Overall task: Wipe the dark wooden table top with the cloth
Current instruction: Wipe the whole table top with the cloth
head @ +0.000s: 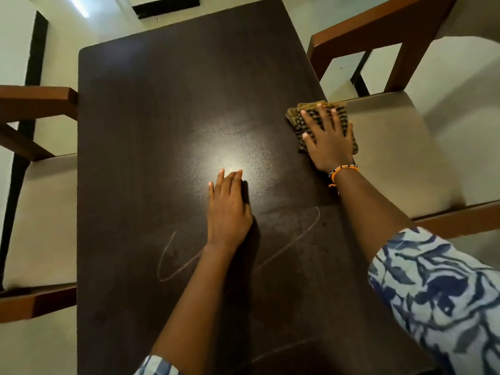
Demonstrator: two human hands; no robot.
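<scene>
The dark wooden table top (162, 109) fills the middle of the view. A folded brown and black checked cloth (296, 119) lies at the table's right edge. My right hand (327, 142) presses flat on the cloth with its fingers spread, an orange beaded band on the wrist. My left hand (228, 209) rests flat on the bare wood near the table's middle, fingers together, holding nothing. A pale chalk-like scribble (173, 255) runs across the near part of the top, partly hidden under my left forearm.
A wooden chair with a beige seat cushion (392, 158) stands tight against the table's right side. Another chair with a beige cushion (40, 220) stands at the left. Pale floor (62, 50) shows beyond the far corners. A bright light glare sits on the wood mid-table.
</scene>
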